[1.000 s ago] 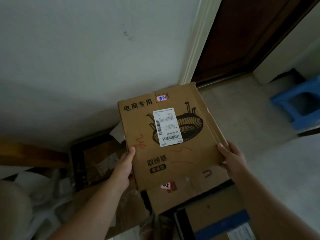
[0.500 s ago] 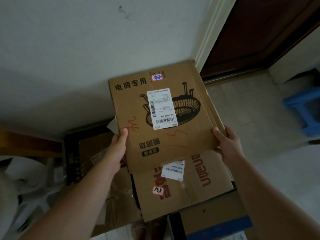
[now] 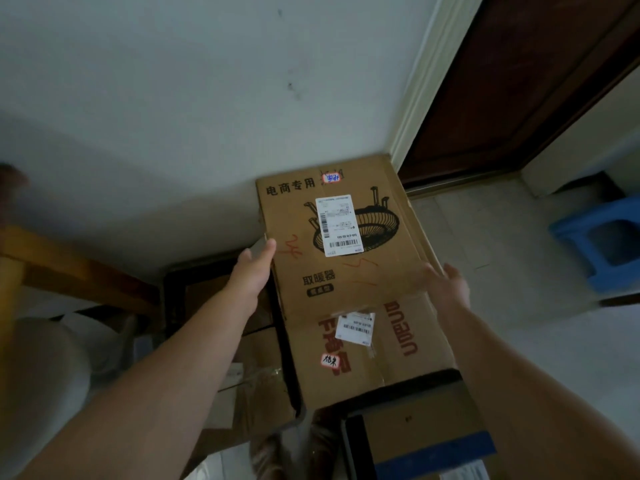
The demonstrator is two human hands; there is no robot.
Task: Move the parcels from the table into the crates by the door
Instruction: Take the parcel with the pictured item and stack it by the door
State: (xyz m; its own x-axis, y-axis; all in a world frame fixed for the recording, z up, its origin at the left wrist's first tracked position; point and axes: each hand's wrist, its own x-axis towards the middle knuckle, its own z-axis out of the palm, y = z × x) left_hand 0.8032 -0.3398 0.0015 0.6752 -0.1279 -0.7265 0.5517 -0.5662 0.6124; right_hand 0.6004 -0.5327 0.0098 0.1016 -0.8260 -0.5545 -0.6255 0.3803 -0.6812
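Heater parcel [image 3: 374, 271] seemed to rest flat on a red-lettered box [image 3: 391, 344], just above frame centre, w/ the door [image 3: 519, 81] at 1 o'clock. L hand [image 3: 252, 271] gripped its 9 o'clock edge, thumb on the edge, fingers tucked beneath, prob. to square it on the box below. R hand [image 3: 446, 289] at the 3 o'clock edge was blurred. Its fingers looked straight and apart, laid against the card, not clamped. Black crate [image 3: 292, 386] at 8 o'clock already held parcels, likely why this one sat higher. Blue stool [image 3: 595, 244] at 3 o'clock.
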